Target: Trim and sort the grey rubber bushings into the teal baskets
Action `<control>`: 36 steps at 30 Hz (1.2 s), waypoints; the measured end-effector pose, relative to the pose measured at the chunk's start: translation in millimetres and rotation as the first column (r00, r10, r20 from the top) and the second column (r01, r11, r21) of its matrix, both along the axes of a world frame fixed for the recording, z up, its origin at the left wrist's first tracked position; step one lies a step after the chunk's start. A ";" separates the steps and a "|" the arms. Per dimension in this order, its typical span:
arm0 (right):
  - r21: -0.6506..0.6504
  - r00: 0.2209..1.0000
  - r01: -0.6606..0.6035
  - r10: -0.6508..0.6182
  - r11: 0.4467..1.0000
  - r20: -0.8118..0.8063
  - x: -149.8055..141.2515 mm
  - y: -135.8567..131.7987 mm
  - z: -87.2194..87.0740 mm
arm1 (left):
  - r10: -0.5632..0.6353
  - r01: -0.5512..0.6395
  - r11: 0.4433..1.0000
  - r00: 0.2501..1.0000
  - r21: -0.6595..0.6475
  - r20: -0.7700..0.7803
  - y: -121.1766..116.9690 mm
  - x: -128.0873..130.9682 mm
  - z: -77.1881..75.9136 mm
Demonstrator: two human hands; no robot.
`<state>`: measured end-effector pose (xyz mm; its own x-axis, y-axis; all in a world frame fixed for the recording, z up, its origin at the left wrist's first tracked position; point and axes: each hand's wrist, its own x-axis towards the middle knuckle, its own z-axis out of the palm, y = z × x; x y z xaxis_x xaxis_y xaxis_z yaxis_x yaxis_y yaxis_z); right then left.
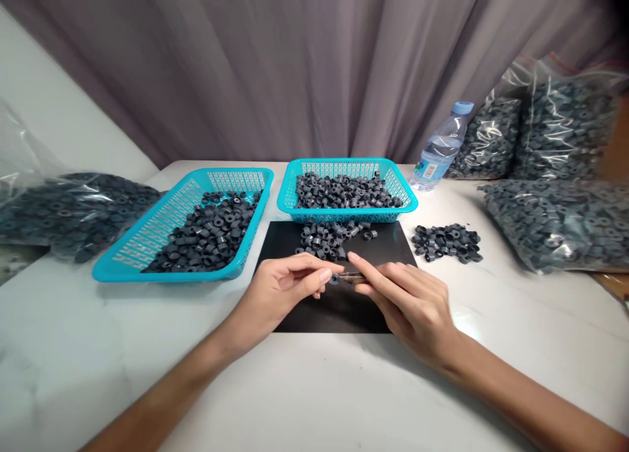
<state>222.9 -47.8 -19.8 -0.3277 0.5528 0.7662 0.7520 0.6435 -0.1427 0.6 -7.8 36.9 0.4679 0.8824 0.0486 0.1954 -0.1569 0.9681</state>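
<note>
Above a black mat (339,318), my two hands meet over small parts. My left hand (285,282) has thumb and index finger closed around a small dark grey ring-shaped plastic part (335,279). My right hand (413,298) pinches a thin, shiny, stick-like tool (352,277); its tip reaches the grey part. Most of the tool is hidden by the fingers, so its kind is unclear. Just beyond my fingertips lies a loose pile of similar grey parts (322,239) on the mat.
A blue basket (246,268) of grey parts stands left, another blue basket (410,206) behind the mat. Right are a small pile of parts (448,242), a water bottle (439,150) and filled plastic bags (560,223). Another filled bag (83,209) lies far left.
</note>
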 end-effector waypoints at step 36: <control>0.112 0.985 0.098 -0.112 0.989 0.134 -0.9 -3.5 0.7 | 0.019 -0.016 0.998 0.999 -0.059 0.050 -2.0 3.3 -6.3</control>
<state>222.0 -51.3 -19.1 -0.3798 0.5093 0.7722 0.8239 0.5659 0.0321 3.9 -9.8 30.6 0.4507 0.8925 0.0197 0.1477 -0.0964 0.9843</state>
